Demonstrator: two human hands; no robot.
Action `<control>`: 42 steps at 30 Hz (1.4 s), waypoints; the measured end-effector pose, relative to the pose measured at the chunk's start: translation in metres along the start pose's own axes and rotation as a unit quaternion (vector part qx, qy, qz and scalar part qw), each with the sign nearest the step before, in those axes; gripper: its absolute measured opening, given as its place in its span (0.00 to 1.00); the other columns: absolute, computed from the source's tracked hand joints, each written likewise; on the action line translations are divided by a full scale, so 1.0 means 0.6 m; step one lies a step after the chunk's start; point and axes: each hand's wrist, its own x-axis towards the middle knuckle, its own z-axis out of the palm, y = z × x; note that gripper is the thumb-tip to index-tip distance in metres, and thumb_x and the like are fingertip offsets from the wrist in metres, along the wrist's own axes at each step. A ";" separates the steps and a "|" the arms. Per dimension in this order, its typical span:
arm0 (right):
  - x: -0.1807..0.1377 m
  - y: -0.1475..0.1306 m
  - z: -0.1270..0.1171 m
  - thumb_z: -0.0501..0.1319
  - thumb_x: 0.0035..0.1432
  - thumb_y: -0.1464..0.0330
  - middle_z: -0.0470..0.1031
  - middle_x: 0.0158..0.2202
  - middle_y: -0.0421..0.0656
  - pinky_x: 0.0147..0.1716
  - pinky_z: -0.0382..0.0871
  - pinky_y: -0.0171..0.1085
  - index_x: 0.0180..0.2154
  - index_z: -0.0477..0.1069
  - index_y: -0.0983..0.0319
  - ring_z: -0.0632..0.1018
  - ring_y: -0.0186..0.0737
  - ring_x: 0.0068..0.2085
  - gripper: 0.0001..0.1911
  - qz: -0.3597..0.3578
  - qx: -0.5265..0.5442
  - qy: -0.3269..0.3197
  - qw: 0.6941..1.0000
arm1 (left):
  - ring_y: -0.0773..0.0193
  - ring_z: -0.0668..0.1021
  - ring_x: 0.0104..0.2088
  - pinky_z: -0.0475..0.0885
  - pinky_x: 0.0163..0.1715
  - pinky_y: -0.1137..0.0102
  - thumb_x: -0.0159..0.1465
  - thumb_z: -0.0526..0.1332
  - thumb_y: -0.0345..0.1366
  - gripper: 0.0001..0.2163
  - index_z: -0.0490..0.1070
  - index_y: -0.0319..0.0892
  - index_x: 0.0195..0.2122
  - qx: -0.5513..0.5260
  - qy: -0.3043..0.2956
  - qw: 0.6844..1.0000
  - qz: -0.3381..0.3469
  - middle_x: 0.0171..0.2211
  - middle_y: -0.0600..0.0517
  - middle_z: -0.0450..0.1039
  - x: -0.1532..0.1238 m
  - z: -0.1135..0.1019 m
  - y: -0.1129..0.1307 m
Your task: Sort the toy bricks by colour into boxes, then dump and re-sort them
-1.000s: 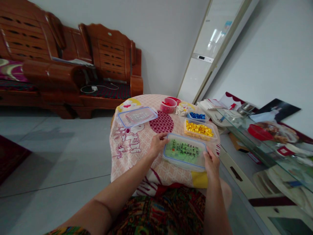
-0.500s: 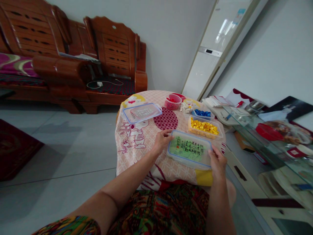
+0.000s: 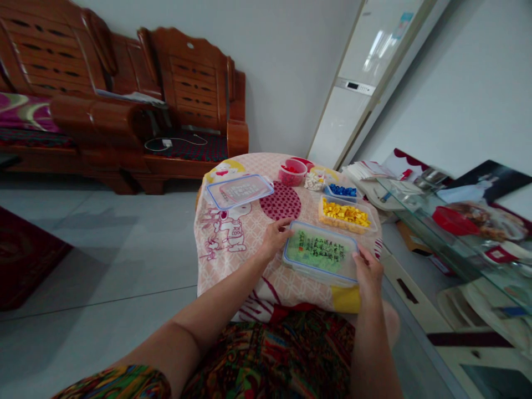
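We look down past our bright clothes [image 3: 266, 360] at the bottom of the frame. Our right hand [image 3: 369, 272] is right of the middle, half closed, with its thumb and fingers on the right end of the green box [image 3: 321, 252]. Our left hand [image 3: 276, 239] is a bit higher up, near the middle. It is partly curled, and its fingers touch the box's upper left corner. How hard each hand grips, we can't tell.

The box is just right of the middle, between our hands. Its long way runs from left to right, sloping down a little to the right, so each hand has one short end. Neither hand is nearer to the box, since both touch it, but the right one is lower in the frame. We can't tell if it sits flat on the cloth [image 3: 233, 266].

Just past the box is a tub of yellow bits [image 3: 344, 212]. Behind that are blue bits [image 3: 343, 190], then white bits [image 3: 314, 182] and a red tub [image 3: 292, 177] to their left. A loose lid [image 3: 240, 191] lies left of the red tub. Far off at the upper left we see a brown chair [image 3: 195, 83].
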 end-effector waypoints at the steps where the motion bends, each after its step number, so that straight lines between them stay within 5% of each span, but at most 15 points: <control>1: 0.000 -0.001 -0.001 0.62 0.47 0.54 0.81 0.43 0.53 0.48 0.71 0.48 0.49 0.78 0.66 0.79 0.53 0.45 0.30 -0.007 -0.001 0.000 1.000 | 0.63 0.78 0.36 0.75 0.39 0.69 0.55 0.64 0.32 0.21 0.75 0.39 0.52 0.012 -0.007 1.000 0.007 0.44 0.46 0.79 0.000 -0.002 0.001; 9: -0.004 -0.010 -0.001 0.57 0.51 0.52 0.81 0.41 0.54 0.46 0.72 0.49 0.46 0.79 0.66 0.79 0.52 0.41 0.30 -0.041 -0.090 -0.016 0.995 | 0.55 0.70 0.59 0.62 0.62 0.58 0.54 0.55 0.22 0.25 0.74 0.41 0.53 0.218 -0.092 0.950 0.204 0.57 0.45 0.72 0.020 0.005 0.031; 15: -0.012 -0.018 0.002 0.52 0.59 0.55 0.78 0.46 0.56 0.54 0.66 0.55 0.42 0.78 0.65 0.76 0.54 0.48 0.25 -0.191 -0.144 0.014 0.971 | 0.56 0.75 0.54 0.66 0.58 0.63 0.52 0.54 0.20 0.28 0.74 0.44 0.53 0.347 -0.257 0.873 0.228 0.53 0.47 0.75 0.052 0.079 0.065; 21: -0.047 -0.048 0.007 0.51 0.64 0.56 0.78 0.47 0.53 0.56 0.64 0.52 0.43 0.78 0.63 0.75 0.49 0.51 0.23 -0.260 -0.146 -0.019 0.954 | 0.52 0.76 0.50 0.68 0.52 0.60 0.65 0.55 0.34 0.15 0.74 0.41 0.51 0.452 -0.245 0.821 0.248 0.50 0.42 0.75 0.040 0.110 0.083; 29: -0.103 -0.069 -0.004 0.59 0.59 0.50 0.64 0.63 0.50 0.62 0.56 0.56 0.59 0.69 0.60 0.64 0.55 0.63 0.32 -0.335 -0.219 -0.170 0.900 | 0.50 0.75 0.50 0.67 0.50 0.58 0.65 0.56 0.37 0.15 0.73 0.43 0.52 0.465 -0.250 0.815 0.237 0.52 0.42 0.74 0.041 0.111 0.086; 42: -0.111 -0.070 0.006 0.57 0.61 0.51 0.65 0.64 0.48 0.62 0.54 0.54 0.60 0.67 0.58 0.63 0.54 0.64 0.30 -0.354 -0.254 -0.144 0.889 | 0.48 0.76 0.50 0.68 0.48 0.60 0.65 0.56 0.40 0.17 0.71 0.43 0.54 0.468 -0.293 0.807 0.209 0.53 0.41 0.74 0.058 0.117 0.090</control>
